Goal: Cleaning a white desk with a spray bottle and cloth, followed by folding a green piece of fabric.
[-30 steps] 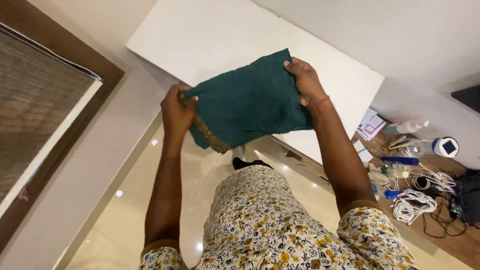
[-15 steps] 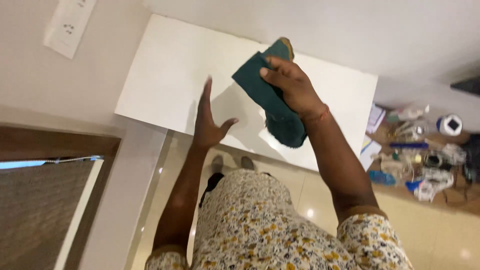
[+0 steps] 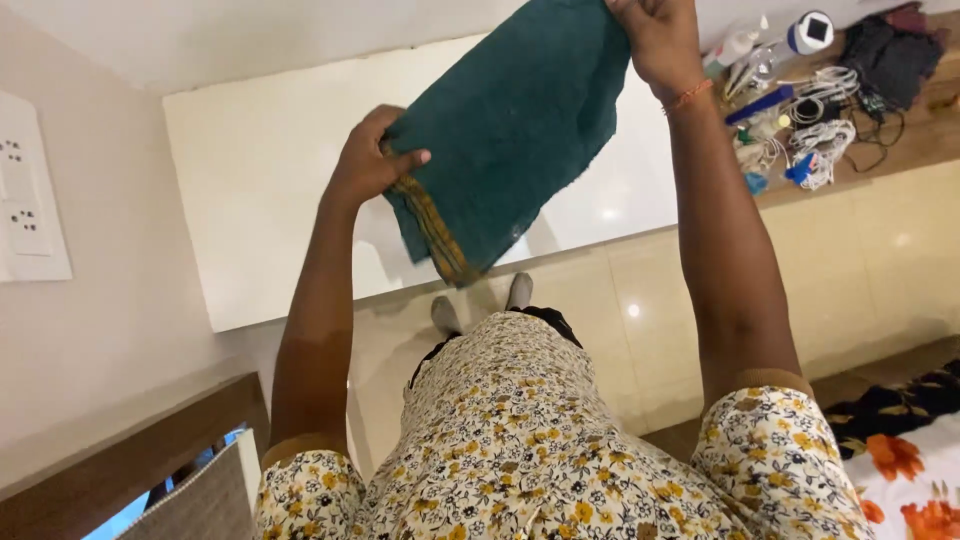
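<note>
Wall first, at the far left: we see a white switch plate (image 3: 22, 190) fixed to the pale wall, and below it the corner of a brown wooden frame (image 3: 130, 455) with a grey woven blind. Moving right, we come to our left hand (image 3: 368, 160), raised in front of us and closed on the lower left edge of a dark green folded cloth with a narrow gold woven border (image 3: 510, 120); the thumb lies across the front of the fabric and the fingers curl behind it. The cloth hangs stretched in the air between both hands, above a white flat tabletop (image 3: 260, 180), and it does not touch that surface as far as we can tell. Its gold-edged corner droops lowest, just above our feet on the glossy cream tiled floor (image 3: 880, 270). Below the cloth we see our own cream dress printed with small yellow and dark flowers (image 3: 520, 440). Further right, our right hand (image 3: 655, 35) grips the upper right corner of the cloth, fist closed on the fabric, with a thin orange thread bracelet (image 3: 686, 96) around the wrist. Beyond that arm, a clutter of white coiled cables and small bottles (image 3: 800, 110) lies on a brown wooden surface, with a dark bundle just beside it whose kind we cannot make out. At the bottom right corner sits a white fabric with orange flowers (image 3: 900, 480).
</note>
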